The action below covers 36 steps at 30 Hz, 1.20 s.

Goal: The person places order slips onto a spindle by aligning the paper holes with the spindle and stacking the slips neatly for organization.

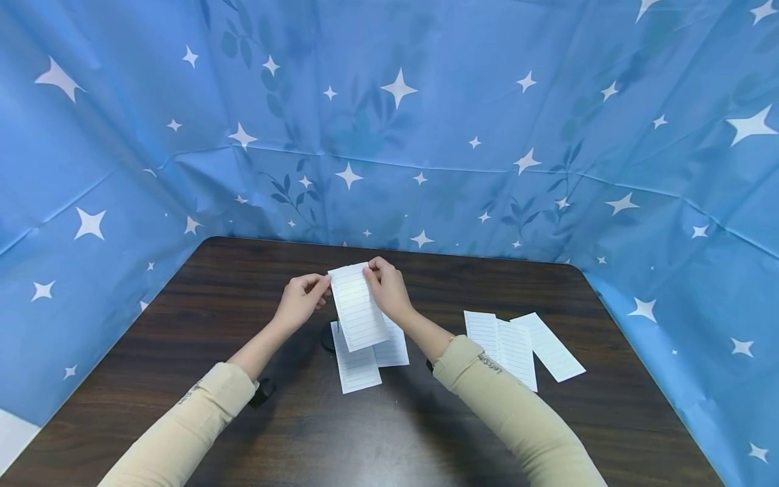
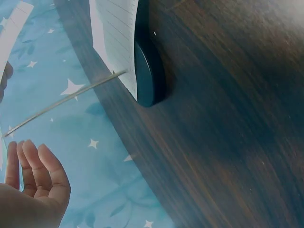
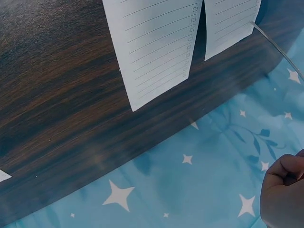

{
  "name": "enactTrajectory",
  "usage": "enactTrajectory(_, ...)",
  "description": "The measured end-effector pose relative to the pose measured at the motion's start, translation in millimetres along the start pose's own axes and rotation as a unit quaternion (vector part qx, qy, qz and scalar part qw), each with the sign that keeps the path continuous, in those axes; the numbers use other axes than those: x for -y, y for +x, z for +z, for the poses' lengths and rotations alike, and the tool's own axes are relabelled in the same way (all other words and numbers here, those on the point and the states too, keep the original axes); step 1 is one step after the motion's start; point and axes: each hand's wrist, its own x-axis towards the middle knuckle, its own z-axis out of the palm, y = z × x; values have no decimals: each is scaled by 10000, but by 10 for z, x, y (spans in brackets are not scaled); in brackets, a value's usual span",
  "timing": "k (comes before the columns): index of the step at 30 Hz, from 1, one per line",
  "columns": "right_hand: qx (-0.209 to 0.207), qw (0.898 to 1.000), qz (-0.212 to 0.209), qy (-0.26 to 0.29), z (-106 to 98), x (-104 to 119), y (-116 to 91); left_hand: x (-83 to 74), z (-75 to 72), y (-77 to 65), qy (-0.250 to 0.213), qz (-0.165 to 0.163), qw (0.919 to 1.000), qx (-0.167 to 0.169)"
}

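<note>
Upright in both wrist views is a thin metal spike [image 2: 61,102] on a round black base [image 2: 152,76], seemingly a bill spike. Two lined paper slips, a left one [image 1: 356,375] and a right one [image 1: 394,345], lie low around it; the spike rises through paper near the base. Above them, a lined checklist slip [image 1: 358,308] is held up, tilted. My left hand [image 1: 302,297] pinches its upper left corner. Its upper right edge is pinched by my right hand [image 1: 389,292], thumb in front. Whether the spike's tip touches the held slip, I cannot tell.
To the right on the dark wooden table [image 1: 292,433] lie more slips: two overlapping lined ones [image 1: 514,352] and an angled one [image 1: 550,348]. A blue star-patterned cloth [image 1: 377,135] hangs behind the table's far edge.
</note>
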Motion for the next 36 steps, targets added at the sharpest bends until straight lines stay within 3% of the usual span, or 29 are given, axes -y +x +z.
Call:
enactTrajectory(5,5,10000,-22,-63,20,-1,-11,-30,44,-1,27,14,9998,-181)
enactTrajectory(11,115,9999,105,-4,18,-7,-49,-51,65,-3,251,63,9995,-154)
enactTrajectory(16,677,9966,308,358,-19,-32,-92,-53,88,1,338,20,9993,-185)
enactTrajectory(20,1127,9925,326,347,-50,-97,-133,-48,90,7,39,-225,9996,-142)
enactTrajectory(27,1455,9873,309,552,-102,-180,-221,-51,60,-2,-214,-506,9985,30)
enactTrajectory(33,1758,9793,562,828,-258,121,-362,-65,43,-14,-167,-472,9987,34)
enactTrajectory(36,1866,9755,664,958,-191,-5,-348,-73,40,-26,-102,-490,9987,12)
